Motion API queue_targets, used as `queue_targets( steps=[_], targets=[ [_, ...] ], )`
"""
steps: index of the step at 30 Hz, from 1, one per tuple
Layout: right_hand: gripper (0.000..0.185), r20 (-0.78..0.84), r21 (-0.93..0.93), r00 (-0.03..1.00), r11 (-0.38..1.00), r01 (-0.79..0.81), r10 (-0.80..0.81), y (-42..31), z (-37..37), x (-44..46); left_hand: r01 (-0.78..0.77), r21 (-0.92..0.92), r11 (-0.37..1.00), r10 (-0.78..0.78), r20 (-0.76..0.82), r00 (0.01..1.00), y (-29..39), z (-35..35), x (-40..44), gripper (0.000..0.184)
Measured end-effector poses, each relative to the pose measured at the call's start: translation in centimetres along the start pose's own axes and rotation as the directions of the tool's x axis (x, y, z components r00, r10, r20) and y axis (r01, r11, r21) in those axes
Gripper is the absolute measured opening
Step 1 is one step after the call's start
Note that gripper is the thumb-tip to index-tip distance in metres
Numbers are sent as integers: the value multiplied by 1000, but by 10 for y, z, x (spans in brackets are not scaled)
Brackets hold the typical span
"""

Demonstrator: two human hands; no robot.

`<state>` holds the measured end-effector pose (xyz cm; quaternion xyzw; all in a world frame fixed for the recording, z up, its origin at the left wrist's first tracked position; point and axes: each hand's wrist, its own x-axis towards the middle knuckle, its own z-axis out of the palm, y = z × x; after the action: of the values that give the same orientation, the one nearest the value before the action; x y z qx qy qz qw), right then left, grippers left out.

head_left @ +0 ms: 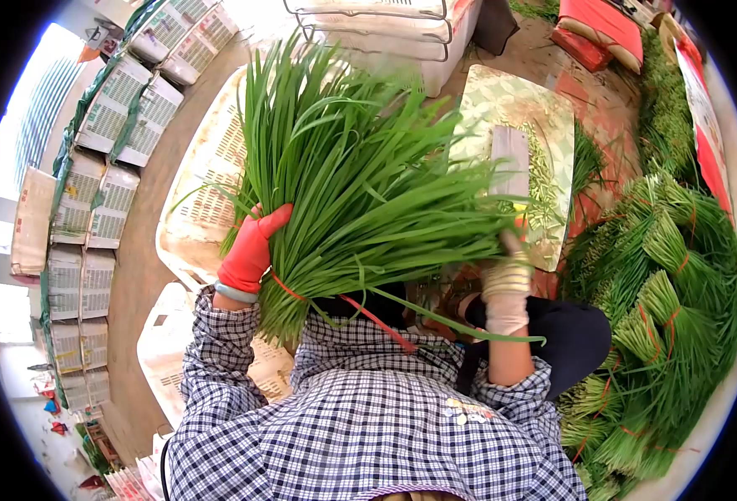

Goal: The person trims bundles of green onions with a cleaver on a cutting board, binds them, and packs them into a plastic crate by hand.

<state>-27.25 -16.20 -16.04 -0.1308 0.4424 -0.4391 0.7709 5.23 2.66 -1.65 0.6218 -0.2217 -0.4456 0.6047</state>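
My left hand (250,250), in a red glove, is wrapped round a large bunch of garlic chives (352,192) near its stem end. The long green leaves fan out up and to the right. A red tie (288,285) goes round the stems just below the hand, and a red strip (381,324) hangs from it over my lap. At the right, beside the leaf tips, is my right hand (509,280) in a pale striped glove. Motion smears its fingers, so their grip is unclear. One loose leaf (460,327) droops across my right wrist.
White plastic crates (205,167) stand at my left, with more stacked (377,37) ahead. A patterned board (481,100) holds a grey block (510,159) and green scraps. Tied chive bundles (661,309) are heaped at the right. Crates (80,267) line the far left.
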Motion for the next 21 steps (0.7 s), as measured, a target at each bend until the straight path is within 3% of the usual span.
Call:
queue_targets(
  steps=[2, 3, 5, 6, 7, 8, 9, 10, 12, 14, 17, 18, 19, 20, 21],
  targets=[
    [54, 3, -1, 940, 940, 343, -343, -38, -4, 12, 11, 38, 999, -10, -22, 1000, 2, 0, -1, 37],
    [55, -83, 17, 882, 884, 467, -464, -59, 3, 19, 18, 81, 997, -15, -41, 999, 2, 1, -1, 36],
    [53, 139, 1, 647, 653, 757, -750, -94, 46, -15, 5, 48, 999, -4, -32, 999, 5, 5, -3, 36],
    [47, 350, 4, 647, 692, 722, -677, -104, 63, -36, -9, 19, 1000, 10, -31, 999, 4, 8, -3, 37],
    [37, 544, -233, 532, 492, 838, -649, -112, 85, -49, -9, 18, 1000, 9, -23, 1000, 3, 7, -2, 37],
    [28, 710, -346, 390, 192, 918, -587, -120, 107, -62, -21, 74, 997, 23, -23, 999, 1, 4, 0, 37],
    [22, 801, -351, 353, 97, 931, -483, -117, 124, -62, -34, 130, 991, 38, -25, 999, 1, 2, 1, 38],
    [19, 882, -304, 245, -89, 949, -402, -114, 137, -54, -3, 114, 994, 5, -21, 1000, 3, 5, 1, 38],
    [25, 954, -233, 155, -310, 922, -256, -95, 157, -36, 11, 89, 996, -10, -8, 1000, 8, 11, -1, 38],
    [36, 973, -231, 206, -367, 901, -107, -76, 171, -21, 20, 64, 998, -20, 1, 1000, 10, 17, -1, 38],
    [30, 989, -148, 143, -231, 962, -39, -50, 178, -16, 22, 25, 999, -21, -29, 999, 12, 21, -1, 38],
    [28, 977, -85, 51, -158, 984, -205, -40, 174, -15, 40, 8, 999, -40, -36, 999, 12, 22, -1, 38],
    [28, 979, -79, 47, -153, 985, -200, -39, 170, -23, 57, -11, 998, -58, -42, 997, 13, 23, -2, 38],
    [27, 840, -331, 438, 339, 881, -319, -42, 164, -32, 60, -25, 998, -60, -30, 998, 14, 25, -2, 36],
    [25, 591, -402, 778, 758, 513, -213, -45, 161, -34, 57, -30, 998, -58, -37, 998, 15, 27, -2, 36]
  ],
)
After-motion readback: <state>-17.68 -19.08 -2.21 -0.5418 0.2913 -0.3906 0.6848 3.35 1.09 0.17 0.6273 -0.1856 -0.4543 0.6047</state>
